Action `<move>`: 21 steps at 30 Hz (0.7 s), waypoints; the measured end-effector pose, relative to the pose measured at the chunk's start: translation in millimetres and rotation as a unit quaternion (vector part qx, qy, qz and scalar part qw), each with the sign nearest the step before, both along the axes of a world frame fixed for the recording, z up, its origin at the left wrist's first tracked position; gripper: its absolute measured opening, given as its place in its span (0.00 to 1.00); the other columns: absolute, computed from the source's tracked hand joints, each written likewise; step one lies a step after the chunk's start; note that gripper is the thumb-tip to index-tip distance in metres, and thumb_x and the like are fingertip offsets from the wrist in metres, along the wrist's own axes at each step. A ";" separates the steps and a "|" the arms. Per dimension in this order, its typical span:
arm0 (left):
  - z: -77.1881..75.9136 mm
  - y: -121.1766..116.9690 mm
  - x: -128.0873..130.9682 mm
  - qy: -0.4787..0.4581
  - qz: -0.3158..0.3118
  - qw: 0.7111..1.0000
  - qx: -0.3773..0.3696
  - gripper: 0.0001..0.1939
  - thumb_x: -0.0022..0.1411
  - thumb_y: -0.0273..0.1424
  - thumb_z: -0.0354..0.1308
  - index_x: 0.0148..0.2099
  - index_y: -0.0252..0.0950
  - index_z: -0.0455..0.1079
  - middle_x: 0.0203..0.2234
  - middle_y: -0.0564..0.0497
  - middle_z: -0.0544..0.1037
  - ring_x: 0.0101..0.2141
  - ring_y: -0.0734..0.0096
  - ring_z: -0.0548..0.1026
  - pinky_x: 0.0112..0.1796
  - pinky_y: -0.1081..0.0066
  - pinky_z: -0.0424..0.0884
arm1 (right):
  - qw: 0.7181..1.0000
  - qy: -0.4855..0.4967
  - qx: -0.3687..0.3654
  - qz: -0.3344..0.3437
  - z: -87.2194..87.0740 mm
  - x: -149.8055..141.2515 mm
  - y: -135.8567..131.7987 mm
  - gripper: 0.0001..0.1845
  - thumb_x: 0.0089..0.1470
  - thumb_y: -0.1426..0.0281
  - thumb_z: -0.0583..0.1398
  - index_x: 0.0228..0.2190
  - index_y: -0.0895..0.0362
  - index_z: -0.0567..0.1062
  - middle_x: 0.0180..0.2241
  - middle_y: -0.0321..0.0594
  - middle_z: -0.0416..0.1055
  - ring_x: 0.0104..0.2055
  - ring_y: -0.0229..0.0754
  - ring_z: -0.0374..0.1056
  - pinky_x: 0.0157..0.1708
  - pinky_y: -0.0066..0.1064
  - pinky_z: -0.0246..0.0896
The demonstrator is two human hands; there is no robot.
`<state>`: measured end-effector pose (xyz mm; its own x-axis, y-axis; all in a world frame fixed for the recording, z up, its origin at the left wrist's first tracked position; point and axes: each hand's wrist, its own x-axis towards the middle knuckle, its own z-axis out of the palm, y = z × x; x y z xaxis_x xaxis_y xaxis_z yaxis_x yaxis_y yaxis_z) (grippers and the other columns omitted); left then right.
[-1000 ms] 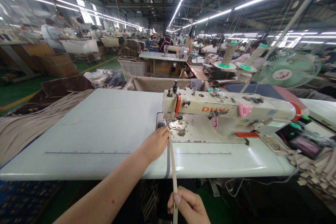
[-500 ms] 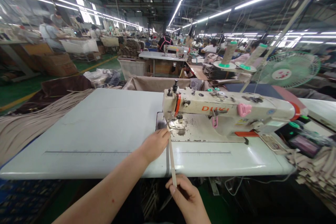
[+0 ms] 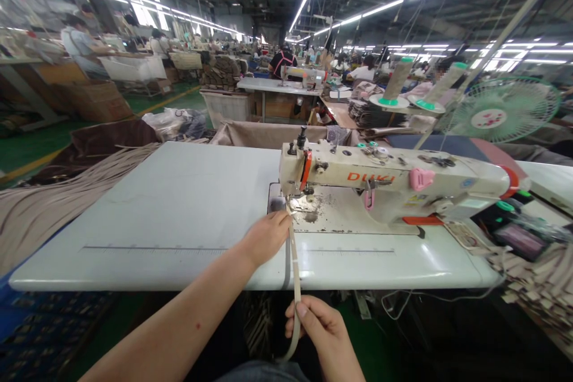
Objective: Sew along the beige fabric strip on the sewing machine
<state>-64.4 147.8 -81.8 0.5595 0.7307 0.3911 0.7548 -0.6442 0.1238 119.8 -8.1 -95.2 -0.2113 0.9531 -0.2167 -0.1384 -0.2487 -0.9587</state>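
A narrow beige fabric strip (image 3: 294,259) runs from the needle area of the sewing machine (image 3: 385,176) over the table's front edge. Close in front of the presser foot, my left hand (image 3: 267,239) is closed on the strip, fingertips at its upper end. Below the table edge, my right hand (image 3: 323,331) pinches the same strip between thumb and fingers. Past that hand the strip bends down toward my lap. The machine's head hides where the strip ends under the needle.
The white sewing table (image 3: 179,203) bears a printed ruler line (image 3: 152,248). Long beige strips (image 3: 67,209) hang at the left, and bundled strips (image 3: 537,280) lie at the right. Behind the machine stand thread cones (image 3: 398,80) and a green fan (image 3: 501,113). Several people work farther back.
The view has shifted slightly. Between my hands the strip now curves more, and a loop shows below my right hand, whose grip has changed. My left hand stays near the needle.
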 end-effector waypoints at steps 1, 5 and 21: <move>0.2 0.0 0.0 0.006 -0.003 1.000 -0.001 0.07 0.73 0.25 0.50 0.48 0.35 0.68 0.45 0.44 0.75 0.49 0.58 0.76 0.53 0.59 0.76 | 1.000 -0.001 0.002 0.003 -0.5 0.5 -0.9 0.25 0.58 0.47 0.65 0.30 0.58 0.83 0.23 0.41 0.76 0.26 0.41 0.71 0.30 0.30 0.66; 2.7 -0.6 0.4 0.022 -0.008 1.000 -0.005 0.07 0.72 0.25 0.50 0.45 0.36 0.69 0.45 0.44 0.75 0.48 0.59 0.76 0.53 0.60 0.75 | 1.000 -0.019 0.011 0.001 -2.4 2.0 -3.6 0.25 0.59 0.48 0.65 0.29 0.58 0.83 0.23 0.40 0.75 0.27 0.41 0.70 0.31 0.30 0.65; -4.7 1.2 -0.9 0.036 -0.012 0.999 0.007 0.07 0.72 0.24 0.50 0.48 0.35 0.69 0.47 0.43 0.76 0.54 0.57 0.74 0.56 0.59 0.75 | 1.000 -0.023 0.009 0.007 -8.4 5.0 -3.9 0.27 0.59 0.46 0.64 0.26 0.58 0.82 0.22 0.40 0.74 0.26 0.42 0.68 0.30 0.31 0.62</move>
<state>-65.3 149.0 -86.5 0.6037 0.7121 0.3584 0.7462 -0.6629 0.0603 124.7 -12.1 -103.6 -0.2148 0.9540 -0.2093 -0.0898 -0.2327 -0.9684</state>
